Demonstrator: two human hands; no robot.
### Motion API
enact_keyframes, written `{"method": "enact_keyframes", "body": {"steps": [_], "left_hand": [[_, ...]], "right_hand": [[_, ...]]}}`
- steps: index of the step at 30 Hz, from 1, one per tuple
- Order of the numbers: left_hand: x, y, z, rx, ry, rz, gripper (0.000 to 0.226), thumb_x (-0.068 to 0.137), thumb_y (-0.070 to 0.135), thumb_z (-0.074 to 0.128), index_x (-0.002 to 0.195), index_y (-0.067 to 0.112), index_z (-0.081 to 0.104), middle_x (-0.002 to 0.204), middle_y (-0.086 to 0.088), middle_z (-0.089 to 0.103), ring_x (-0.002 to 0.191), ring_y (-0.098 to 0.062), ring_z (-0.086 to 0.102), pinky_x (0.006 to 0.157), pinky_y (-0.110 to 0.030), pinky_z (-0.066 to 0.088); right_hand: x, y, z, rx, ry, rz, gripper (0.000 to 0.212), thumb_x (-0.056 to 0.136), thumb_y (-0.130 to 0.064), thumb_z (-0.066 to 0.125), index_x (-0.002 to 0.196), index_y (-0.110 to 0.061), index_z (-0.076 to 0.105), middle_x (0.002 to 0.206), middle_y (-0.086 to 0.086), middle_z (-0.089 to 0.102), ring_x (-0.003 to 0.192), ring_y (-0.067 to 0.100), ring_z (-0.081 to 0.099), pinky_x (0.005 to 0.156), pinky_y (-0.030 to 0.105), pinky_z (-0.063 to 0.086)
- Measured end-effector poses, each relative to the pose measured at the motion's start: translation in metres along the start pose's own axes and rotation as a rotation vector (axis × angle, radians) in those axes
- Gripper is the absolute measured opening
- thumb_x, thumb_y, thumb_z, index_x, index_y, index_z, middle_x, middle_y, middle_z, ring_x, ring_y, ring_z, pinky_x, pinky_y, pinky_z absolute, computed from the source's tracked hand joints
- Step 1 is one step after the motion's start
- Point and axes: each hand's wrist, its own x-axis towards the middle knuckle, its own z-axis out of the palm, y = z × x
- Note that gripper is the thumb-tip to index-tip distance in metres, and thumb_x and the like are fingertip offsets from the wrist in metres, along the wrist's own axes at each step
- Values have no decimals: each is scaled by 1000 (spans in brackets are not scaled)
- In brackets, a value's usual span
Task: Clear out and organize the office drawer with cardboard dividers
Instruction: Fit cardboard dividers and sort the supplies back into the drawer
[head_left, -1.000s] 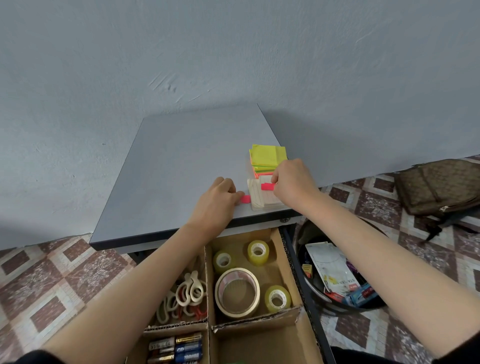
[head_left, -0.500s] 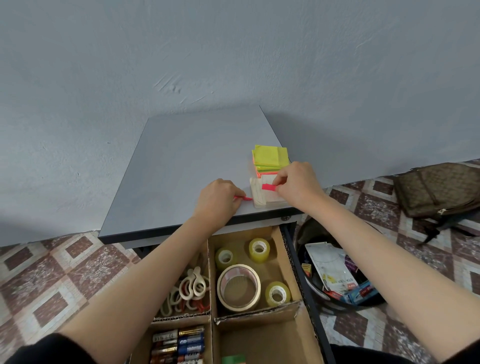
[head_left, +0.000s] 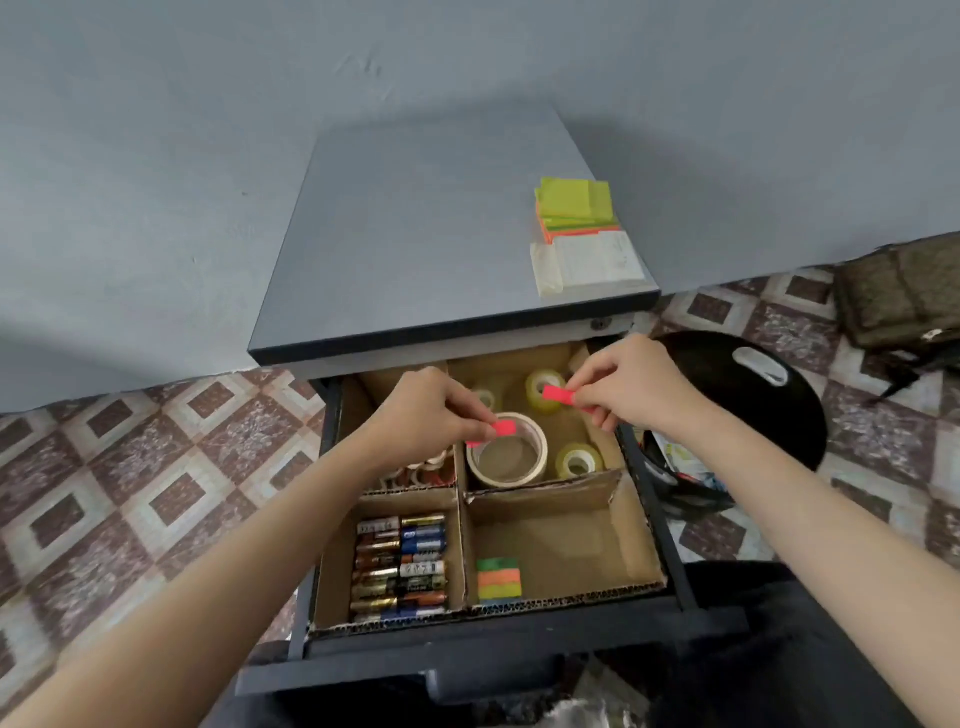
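The open drawer (head_left: 670, 540) holds cardboard dividers (head_left: 462, 519) that split it into compartments. My left hand (head_left: 426, 415) pinches a small pink sticky tab (head_left: 503, 428) above the large tape roll (head_left: 506, 457). My right hand (head_left: 628, 387) pinches a second pink tab (head_left: 558, 395) over the back right compartment, where several yellow tape rolls (head_left: 579, 460) lie. Batteries (head_left: 400, 566) fill the front left compartment. A striped pad of coloured sticky tabs (head_left: 498, 579) lies in the front right one. Scissors show partly under my left wrist.
On the cabinet top (head_left: 415, 249) sit a stack of yellow-green sticky notes (head_left: 574, 205) and a white pad (head_left: 592, 265) near the right edge. A black bin (head_left: 753, 410) stands right of the drawer. A brown bag (head_left: 904, 296) lies on the tiled floor.
Both hands came off the cabinet top and down over the drawer, each carrying a pink tab. The view tipped down, showing the front compartments.
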Motion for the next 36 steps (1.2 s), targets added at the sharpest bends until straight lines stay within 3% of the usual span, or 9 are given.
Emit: {"method": "enact_keyframes", "body": {"steps": [2, 5, 8, 10, 13, 18, 23, 28, 36], "left_hand": [[-10, -13, 17, 51, -116, -40, 11, 78, 16, 75, 88, 16, 77, 75, 10, 68, 69, -3, 62, 67, -17, 50], [-15, -22, 44, 173, -286, -60, 14, 77, 15, 75, 91, 13, 76, 81, 1, 72, 65, 0, 58, 65, -11, 44], [-10, -21, 65, 314, -356, -22, 15, 77, 15, 74, 92, 15, 76, 88, -3, 74, 80, -10, 64, 70, -14, 41], [-5, -19, 74, 404, -370, 9, 17, 79, 15, 71, 94, 17, 76, 93, -2, 73, 91, -13, 63, 77, -18, 42], [4, -15, 85, 548, -372, 66, 19, 83, 16, 65, 100, 19, 73, 101, -3, 70, 97, -21, 63, 81, -28, 47], [-8, -14, 115, 840, -425, 29, 25, 93, 7, 46, 110, 11, 64, 111, -11, 64, 104, -31, 61, 79, -37, 47], [-5, -16, 125, 900, -381, -59, 26, 92, 3, 45, 112, 8, 62, 114, -10, 63, 107, -30, 60, 81, -35, 47], [0, -17, 135, 970, -340, -52, 27, 93, -1, 42, 109, 8, 62, 111, -10, 64, 104, -29, 61, 72, -32, 45], [0, -25, 135, 981, -309, -4, 24, 95, 6, 42, 104, 9, 64, 107, -9, 65, 101, -28, 62, 72, -32, 45]], "right_hand": [[0, 12, 21, 15, -9, 8, 8, 81, -2, 67, 86, -5, 73, 60, 7, 65, 44, 11, 59, 49, 21, 55], [4, 20, 44, 22, -38, -22, 9, 80, -2, 68, 84, -4, 75, 59, 10, 65, 42, 11, 55, 43, 12, 46], [12, 21, 55, 15, -86, -55, 12, 76, 2, 67, 81, -5, 76, 54, -8, 59, 38, 2, 51, 43, 7, 41], [18, 22, 58, 1, -99, -59, 14, 75, 1, 68, 78, -10, 76, 55, -13, 57, 40, -3, 51, 47, 9, 40], [25, 25, 60, 15, -118, -56, 15, 75, -2, 69, 78, -15, 75, 58, -11, 59, 45, 4, 49, 55, 17, 42], [30, 27, 62, 50, -185, -49, 13, 78, -4, 69, 85, -13, 75, 60, -9, 58, 49, 3, 47, 47, 11, 38], [32, 32, 63, 67, -212, -51, 14, 78, -2, 68, 87, -10, 75, 61, -6, 58, 49, 3, 47, 46, 11, 37], [32, 35, 64, 69, -232, -57, 16, 78, -1, 67, 88, -9, 75, 63, -6, 57, 50, 4, 46, 46, 11, 38], [36, 39, 57, 57, -226, -58, 18, 77, 0, 68, 91, -9, 75, 65, -11, 55, 54, 2, 45, 44, 6, 36]]}}
